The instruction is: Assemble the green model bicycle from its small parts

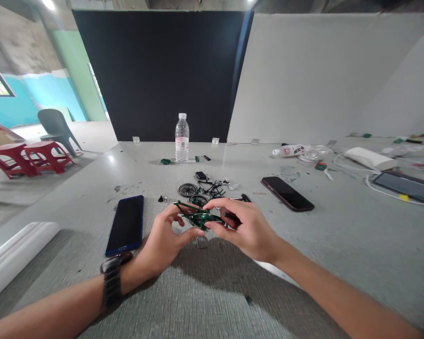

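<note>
Both hands hold a green model bicycle frame (200, 217) just above the table. My left hand (171, 231) grips it from the left, thumb below and fingers behind. My right hand (245, 226) pinches its right end between thumb and index finger, and a dark slim piece (232, 216) shows among the curled fingers; I cannot tell what it is. Just beyond lie a small spoked wheel (188, 189), a second wheel (199, 200) partly behind the frame, and a heap of thin black model bicycle parts (212, 188). Tiny dark parts (161, 198) rest to the left.
A blue-edged phone (125, 226) lies left and a dark phone (288, 193) right. Behind the parts stands a water bottle (182, 139). A lying bottle (288, 150), a white box (370, 159) and cables occupy the far right. A white roll (19, 254) sits at the left edge.
</note>
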A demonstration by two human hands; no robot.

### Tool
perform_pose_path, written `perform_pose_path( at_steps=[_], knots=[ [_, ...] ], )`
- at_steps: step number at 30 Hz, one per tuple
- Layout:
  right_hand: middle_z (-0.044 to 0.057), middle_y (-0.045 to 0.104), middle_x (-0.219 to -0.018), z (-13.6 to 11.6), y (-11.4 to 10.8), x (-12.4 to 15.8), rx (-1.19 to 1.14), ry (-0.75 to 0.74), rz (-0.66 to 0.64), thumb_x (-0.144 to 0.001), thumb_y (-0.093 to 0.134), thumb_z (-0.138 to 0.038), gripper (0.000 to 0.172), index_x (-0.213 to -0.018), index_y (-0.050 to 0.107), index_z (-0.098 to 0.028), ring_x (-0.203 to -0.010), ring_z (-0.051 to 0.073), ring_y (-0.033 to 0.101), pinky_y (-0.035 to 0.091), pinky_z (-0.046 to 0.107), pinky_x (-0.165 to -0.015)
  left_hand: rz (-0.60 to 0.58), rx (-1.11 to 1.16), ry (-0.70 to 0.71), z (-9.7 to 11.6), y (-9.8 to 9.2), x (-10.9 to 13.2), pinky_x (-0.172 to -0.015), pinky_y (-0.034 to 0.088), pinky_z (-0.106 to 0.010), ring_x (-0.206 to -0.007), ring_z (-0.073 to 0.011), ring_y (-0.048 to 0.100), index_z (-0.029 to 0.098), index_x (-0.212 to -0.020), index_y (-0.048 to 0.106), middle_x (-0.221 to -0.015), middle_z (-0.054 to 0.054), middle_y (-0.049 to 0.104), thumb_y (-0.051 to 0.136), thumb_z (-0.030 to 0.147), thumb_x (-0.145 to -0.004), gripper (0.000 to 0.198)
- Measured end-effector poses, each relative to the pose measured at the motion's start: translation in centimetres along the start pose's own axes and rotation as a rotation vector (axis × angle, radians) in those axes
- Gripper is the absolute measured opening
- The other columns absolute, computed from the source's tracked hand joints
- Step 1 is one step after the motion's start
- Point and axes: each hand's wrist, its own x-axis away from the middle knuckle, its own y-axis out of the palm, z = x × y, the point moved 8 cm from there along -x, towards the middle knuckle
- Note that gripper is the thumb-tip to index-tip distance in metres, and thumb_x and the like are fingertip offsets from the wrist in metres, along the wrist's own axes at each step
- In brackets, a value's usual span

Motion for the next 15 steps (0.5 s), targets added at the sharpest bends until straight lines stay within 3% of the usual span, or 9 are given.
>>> perform_pose_path(
  at_steps=[3,6,10,12,15],
  knots=[
    [-0.007,0.048,-0.063,0.2,-0.1,0.1,0.012,0.004,0.018,-0.089,0.065,-0.032,0.020,-0.107,0.063,-0.023,-0.052,0.008,0.039,0.036,0.024,-0.053,0.018,-0.036,0.005,-0.3,0.0,0.0,-0.072,0.046,-0.032,-0.089,-0.0196,0.058,0.020,-0.104,0.061,-0.102,-0.005,0.066,0.078,0.030,-0.075,0.035],
    [-0.007,0.042,-0.062,0.9,-0.3,0.1,0.016,0.045,0.065,-0.090,0.063,-0.034,0.022,-0.108,0.061,-0.022,-0.052,0.009,0.040,0.036,0.024,-0.054,0.114,-0.126,0.026,-0.1,-1.1,0.1,-0.070,0.044,-0.032,-0.079,-0.0162,0.053,0.020,-0.099,0.053,-0.090,-0.002,0.057,0.066,0.031,-0.086,0.022],
    [-0.007,0.040,-0.060,2.2,-0.6,0.1,0.056,0.115,0.131,-0.091,0.061,-0.038,0.024,-0.109,0.060,-0.022,-0.052,0.010,0.040,0.037,0.025,-0.055,0.293,-0.217,0.179,3.3,-2.8,0.4,-0.064,0.039,-0.029,-0.069,-0.0141,0.042,0.021,-0.091,0.047,-0.079,0.001,0.044,0.048,0.029,-0.097,0.011],
    [-0.007,0.041,-0.059,2.6,-0.5,0.1,0.084,0.133,0.132,-0.091,0.060,-0.040,0.025,-0.108,0.060,-0.022,-0.052,0.011,0.041,0.037,0.026,-0.056,0.242,-0.184,0.295,6.5,-1.9,0.3,-0.063,0.039,-0.029,-0.069,-0.0141,0.042,0.021,-0.087,0.046,-0.078,0.000,0.044,0.045,0.027,-0.098,0.013],
    [-0.004,0.050,-0.062,3.0,-0.3,0.1,0.100,0.138,0.114,-0.092,0.057,-0.040,0.026,-0.111,0.060,-0.022,-0.056,0.013,0.047,0.039,0.027,-0.058,-0.081,-0.179,0.465,11.8,2.7,0.5,-0.063,0.042,-0.028,-0.070,-0.0148,0.049,0.021,-0.084,0.050,-0.077,-0.001,0.052,0.050,0.028,-0.097,0.015]
  ],
)
